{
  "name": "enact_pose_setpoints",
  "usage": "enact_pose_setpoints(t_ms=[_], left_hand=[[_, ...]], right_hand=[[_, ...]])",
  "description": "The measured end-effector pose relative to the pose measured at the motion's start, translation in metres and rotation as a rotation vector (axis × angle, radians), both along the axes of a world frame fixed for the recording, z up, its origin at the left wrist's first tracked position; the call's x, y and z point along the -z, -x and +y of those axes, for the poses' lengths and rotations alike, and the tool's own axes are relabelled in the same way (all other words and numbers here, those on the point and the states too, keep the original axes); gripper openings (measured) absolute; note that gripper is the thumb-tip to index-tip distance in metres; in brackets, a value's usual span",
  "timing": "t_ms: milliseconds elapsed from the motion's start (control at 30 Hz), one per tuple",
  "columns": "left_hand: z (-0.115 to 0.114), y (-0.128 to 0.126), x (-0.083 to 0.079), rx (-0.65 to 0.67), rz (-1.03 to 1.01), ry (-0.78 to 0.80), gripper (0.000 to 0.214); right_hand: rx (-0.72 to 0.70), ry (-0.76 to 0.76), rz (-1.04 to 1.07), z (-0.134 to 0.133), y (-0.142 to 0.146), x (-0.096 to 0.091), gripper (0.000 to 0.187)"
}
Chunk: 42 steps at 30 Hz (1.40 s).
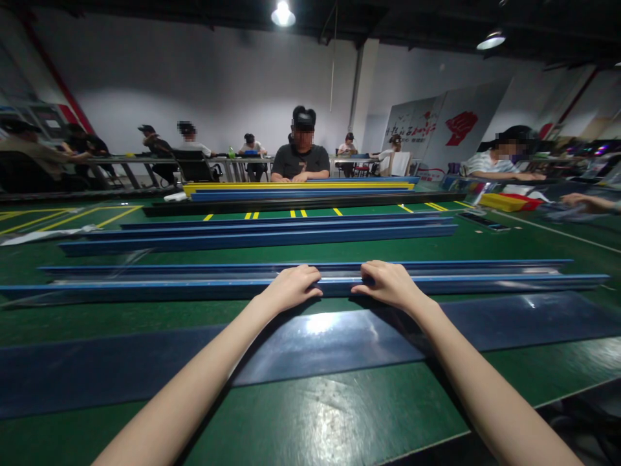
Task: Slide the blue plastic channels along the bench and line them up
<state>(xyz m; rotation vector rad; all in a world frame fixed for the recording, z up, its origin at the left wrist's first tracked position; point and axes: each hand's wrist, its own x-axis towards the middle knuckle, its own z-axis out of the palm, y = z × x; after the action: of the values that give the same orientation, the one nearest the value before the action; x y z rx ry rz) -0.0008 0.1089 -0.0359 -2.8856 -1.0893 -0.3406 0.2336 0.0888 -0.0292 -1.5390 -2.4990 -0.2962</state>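
A long blue channel strip (169,289) lies crosswise on the green table, its two raised edges running left to right. My left hand (295,286) is closed on its near wall, fingers curled over the top and thumb in front. A short gap to the right, my right hand (388,283) grips the same wall in a like way. Something clear and shiny, like plastic film, lies in the channel between the hands. Nearer to me, beneath my forearms, a wide, flat, glossy bluish plastic strip (330,346) stretches across the table.
Beyond are more blue channel strips (266,238), a black strip (310,204) and a yellow-edged strip (301,186). A phone-like dark object (484,222) and a yellow-and-red tray (509,202) lie at right. A person (301,158) sits opposite; others sit around.
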Motion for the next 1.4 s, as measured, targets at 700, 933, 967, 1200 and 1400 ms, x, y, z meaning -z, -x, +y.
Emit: enact_pose_setpoints(t_ms=[700,933,967,1200,1400], left_hand=[[0.0003,0.0007,0.0008,-0.004,0.011,-0.020,0.018],[0.0008,0.0007,0.0005,-0.013,0.019,-0.023,0.020],[0.0008,0.0006,0.0006,-0.014,0.020,-0.021,0.020],[0.0000,0.0005,0.0010,-0.028,0.031,-0.013,0.020],[0.0003,-0.0001,0.0012,-0.030,0.035,-0.025,0.020]], right_hand=[[-0.096,0.118,0.021,0.0014,0.0020,0.0037,0.030],[-0.172,0.136,0.079,0.0001,0.0039,0.0022,0.028],[-0.180,0.138,0.084,-0.0002,0.0041,0.0020,0.028],[-0.171,0.157,0.098,0.0002,0.0045,0.0035,0.028],[-0.154,0.160,0.084,0.0013,0.0048,0.0048,0.030]])
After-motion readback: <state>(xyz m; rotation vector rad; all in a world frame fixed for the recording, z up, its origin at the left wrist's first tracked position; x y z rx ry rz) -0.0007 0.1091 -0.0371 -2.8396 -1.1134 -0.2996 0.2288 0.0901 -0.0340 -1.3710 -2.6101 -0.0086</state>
